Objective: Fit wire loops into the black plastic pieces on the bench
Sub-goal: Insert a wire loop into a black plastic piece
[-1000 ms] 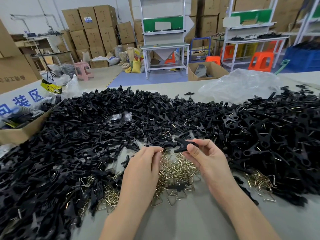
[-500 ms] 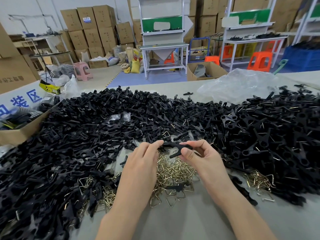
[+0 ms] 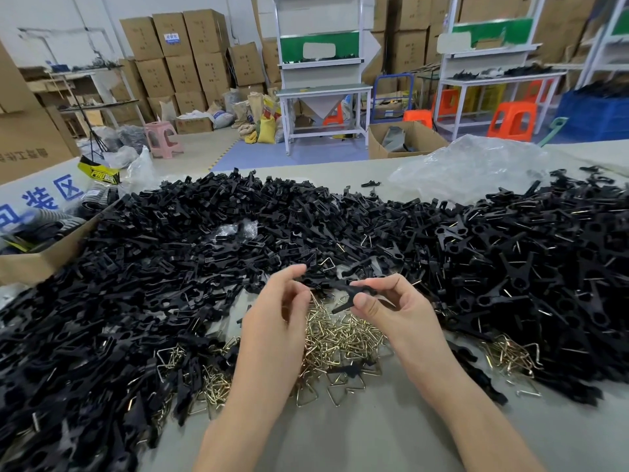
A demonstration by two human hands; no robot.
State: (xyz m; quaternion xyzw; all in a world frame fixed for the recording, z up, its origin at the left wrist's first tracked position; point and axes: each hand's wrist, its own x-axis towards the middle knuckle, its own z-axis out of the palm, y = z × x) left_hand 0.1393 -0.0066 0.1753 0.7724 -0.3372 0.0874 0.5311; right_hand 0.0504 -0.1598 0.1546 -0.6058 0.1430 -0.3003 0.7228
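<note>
Fitting seems imminent: right hand (image 3: 398,311) pinches black plastic piece (image 3: 337,285); left hand (image 3: 272,321), up from wire loops (image 3: 340,338), arrives, grip unclear.

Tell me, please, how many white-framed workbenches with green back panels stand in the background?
3: the centre workbench straight ahead, the second workbench to its right, and the third workbench, cut off by the right edge. More may lie out of view.
</note>
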